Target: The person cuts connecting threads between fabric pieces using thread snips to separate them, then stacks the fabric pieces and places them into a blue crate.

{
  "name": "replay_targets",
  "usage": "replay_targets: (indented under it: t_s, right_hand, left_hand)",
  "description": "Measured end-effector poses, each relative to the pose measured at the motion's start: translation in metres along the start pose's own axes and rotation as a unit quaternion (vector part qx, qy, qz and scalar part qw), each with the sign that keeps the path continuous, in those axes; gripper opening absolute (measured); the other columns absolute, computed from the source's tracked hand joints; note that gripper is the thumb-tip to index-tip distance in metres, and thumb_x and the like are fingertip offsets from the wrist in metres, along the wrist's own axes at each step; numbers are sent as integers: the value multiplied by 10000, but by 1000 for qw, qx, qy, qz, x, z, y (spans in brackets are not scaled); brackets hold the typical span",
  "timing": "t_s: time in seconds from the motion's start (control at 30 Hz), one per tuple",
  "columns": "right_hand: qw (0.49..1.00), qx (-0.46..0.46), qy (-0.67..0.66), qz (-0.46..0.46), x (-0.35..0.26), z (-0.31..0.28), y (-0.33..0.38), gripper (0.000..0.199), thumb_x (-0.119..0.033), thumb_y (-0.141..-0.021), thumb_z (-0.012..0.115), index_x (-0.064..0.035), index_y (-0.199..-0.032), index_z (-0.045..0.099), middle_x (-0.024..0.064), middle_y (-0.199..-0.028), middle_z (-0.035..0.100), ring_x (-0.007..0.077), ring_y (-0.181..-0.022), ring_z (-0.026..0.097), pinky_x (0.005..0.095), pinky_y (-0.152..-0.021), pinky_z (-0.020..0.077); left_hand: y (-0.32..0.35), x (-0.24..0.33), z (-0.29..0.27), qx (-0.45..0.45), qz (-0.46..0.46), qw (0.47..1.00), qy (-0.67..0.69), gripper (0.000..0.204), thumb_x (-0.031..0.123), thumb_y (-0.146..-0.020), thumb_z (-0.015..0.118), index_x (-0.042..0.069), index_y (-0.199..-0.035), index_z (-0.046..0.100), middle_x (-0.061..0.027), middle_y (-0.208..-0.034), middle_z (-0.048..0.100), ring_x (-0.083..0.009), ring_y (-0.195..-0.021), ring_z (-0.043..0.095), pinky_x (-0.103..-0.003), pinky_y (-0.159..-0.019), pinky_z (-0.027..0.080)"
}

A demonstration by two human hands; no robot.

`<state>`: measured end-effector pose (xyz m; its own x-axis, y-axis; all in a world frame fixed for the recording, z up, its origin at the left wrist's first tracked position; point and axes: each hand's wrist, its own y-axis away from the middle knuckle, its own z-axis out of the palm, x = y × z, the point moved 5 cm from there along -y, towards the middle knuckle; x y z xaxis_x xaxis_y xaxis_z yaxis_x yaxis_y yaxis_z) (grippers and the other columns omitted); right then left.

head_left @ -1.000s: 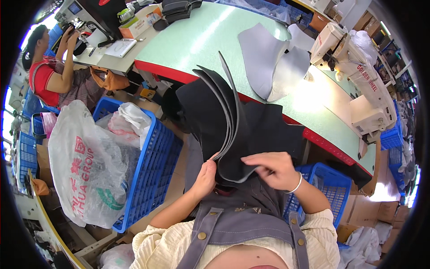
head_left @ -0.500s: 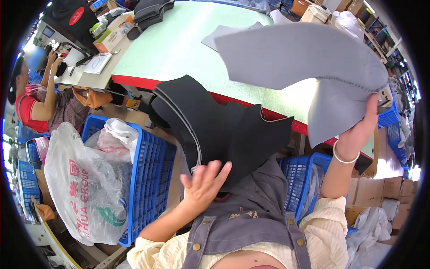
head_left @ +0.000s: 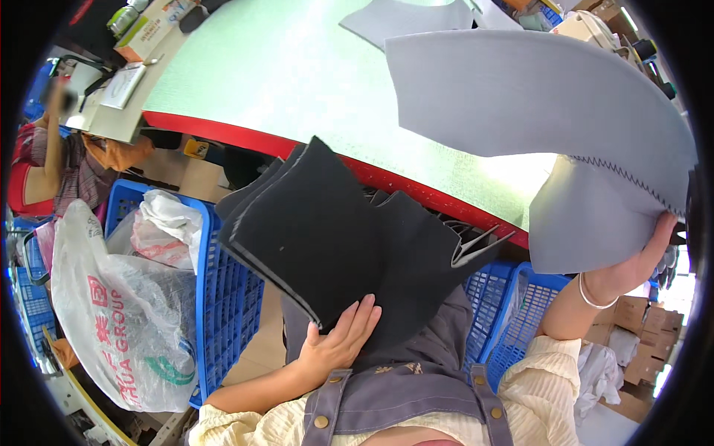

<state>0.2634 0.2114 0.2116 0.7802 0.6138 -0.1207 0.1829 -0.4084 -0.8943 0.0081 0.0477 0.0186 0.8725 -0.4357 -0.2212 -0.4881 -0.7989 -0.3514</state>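
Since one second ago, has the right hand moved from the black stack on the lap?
Yes. The right hand left the black stack and went up to the right, now holding the grey stitched piece over the green table.

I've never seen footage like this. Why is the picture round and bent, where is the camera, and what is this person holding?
There is no machine here: a person works with two bare hands. The camera sits on the person's head and looks down through a very wide lens, which bends straight edges. The left hand rests on a stack of black fabric pieces lying on the lap. The right hand holds up a large grey sheet with a zigzag seam. Beyond lies a green table with a red edge, with another grey piece on it. Blue crates stand beside the person's legs, one with a plastic bag against it. Another person sits at far left.
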Motion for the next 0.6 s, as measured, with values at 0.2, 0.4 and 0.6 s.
replay_targets:
  t_s: [0.2, 0.4, 0.6]
  right_hand:
    - [993, -67, 95, -30, -12, 14, 9, 498, -141, -861, 537, 133, -1245, 380, 254, -1220, 485, 342, -1078, 519, 408, -937, 406]
    - [996, -65, -23, 64, 4, 24, 16, 423, -124, -857, 522, 91, -1212, 441, 221, -1207, 519, 325, -1098, 518, 396, -932, 406]
    - [988, -81, -134, 5, -22, 91, -34, 360, -106, -853, 507, 49, -1178, 502, 189, -1195, 553, 309, -1119, 516, 383, -926, 406]
  left_hand:
    - [1, -3, 7, -19, -12, 999, 42, 400, 274, -833, 468, 180, -1217, 529, 50, -1249, 522, -92, -1103, 476, -561, -1021, 127]
    - [-7, -12, 0, 15, -42, 999, 9, 406, 289, -809, 516, 195, -1203, 546, 52, -1235, 529, -121, -1011, 508, -445, -920, 302]
    - [-43, -52, -34, -68, -101, 975, 188, 505, 230, -698, 594, 104, -1187, 571, -94, -1190, 552, -148, -707, 511, -314, -640, 429]
